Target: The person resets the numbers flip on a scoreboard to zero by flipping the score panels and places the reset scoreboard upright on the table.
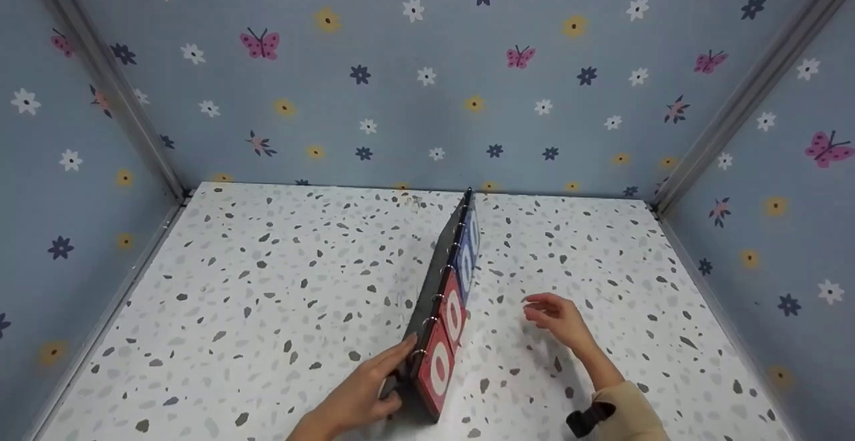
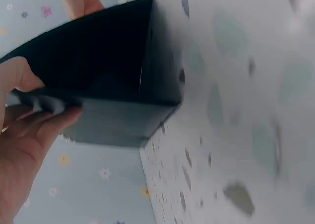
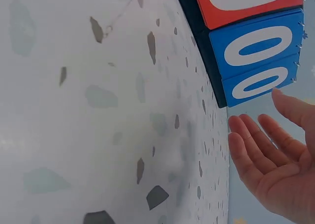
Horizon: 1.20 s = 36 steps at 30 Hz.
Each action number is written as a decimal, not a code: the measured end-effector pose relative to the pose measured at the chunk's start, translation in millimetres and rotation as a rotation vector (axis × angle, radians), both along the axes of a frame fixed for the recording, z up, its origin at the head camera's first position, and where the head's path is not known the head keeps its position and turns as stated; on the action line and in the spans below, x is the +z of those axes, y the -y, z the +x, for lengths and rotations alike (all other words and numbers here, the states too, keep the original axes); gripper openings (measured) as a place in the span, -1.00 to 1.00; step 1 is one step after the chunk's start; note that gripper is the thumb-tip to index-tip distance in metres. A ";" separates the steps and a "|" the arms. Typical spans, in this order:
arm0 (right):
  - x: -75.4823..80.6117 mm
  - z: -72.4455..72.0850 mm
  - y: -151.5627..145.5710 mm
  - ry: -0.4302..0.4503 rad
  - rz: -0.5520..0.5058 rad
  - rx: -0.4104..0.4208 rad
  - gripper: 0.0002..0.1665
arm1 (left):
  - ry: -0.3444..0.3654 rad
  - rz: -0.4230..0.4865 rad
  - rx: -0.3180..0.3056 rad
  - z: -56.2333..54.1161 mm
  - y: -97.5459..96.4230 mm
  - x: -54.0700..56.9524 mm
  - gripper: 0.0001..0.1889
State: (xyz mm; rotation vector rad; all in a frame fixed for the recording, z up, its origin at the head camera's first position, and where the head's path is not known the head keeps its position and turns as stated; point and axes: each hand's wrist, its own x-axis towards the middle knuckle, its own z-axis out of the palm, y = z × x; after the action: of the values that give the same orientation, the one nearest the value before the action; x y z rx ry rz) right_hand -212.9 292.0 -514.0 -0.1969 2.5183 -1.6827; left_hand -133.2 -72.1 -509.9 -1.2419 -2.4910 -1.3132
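A tabletop flip scoreboard stands on edge, its length running away from me. Red cards with white zeros hang from rings at its near half, and blue zero cards at the far half. My left hand grips the near end. In the left wrist view, the thumb lies on one side of a dark panel and the fingers on the other; the folded backing stands apart, leaving a dark hollow. To the right of the cards, my right hand hovers with relaxed fingers, holding nothing.
The white speckled tabletop spreads on both sides of the scoreboard. A blue flowered wall stands behind, close to the scoreboard's far end. Side panels with grey metal posts bound the table left and right.
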 end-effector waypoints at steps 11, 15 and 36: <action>4.8 -30.1 2.8 0.019 0.055 -0.053 -0.49 | 0.295 0.101 -0.093 -32.8 59.4 6.6 -0.23; 6.7 -41.5 6.0 0.042 0.077 -0.094 -0.50 | 0.258 0.029 -0.042 -46.6 77.9 10.8 -0.27; -1.8 -85.2 27.9 -0.034 -0.040 -0.229 -0.44 | 0.361 0.101 0.976 6.8 40.0 22.5 -0.60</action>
State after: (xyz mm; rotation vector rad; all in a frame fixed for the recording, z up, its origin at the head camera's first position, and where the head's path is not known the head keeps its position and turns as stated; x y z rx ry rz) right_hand -298.1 264.1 -515.8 0.0640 2.6190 -1.8249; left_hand -126.4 -112.1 -487.3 0.3015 -2.5739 -1.3634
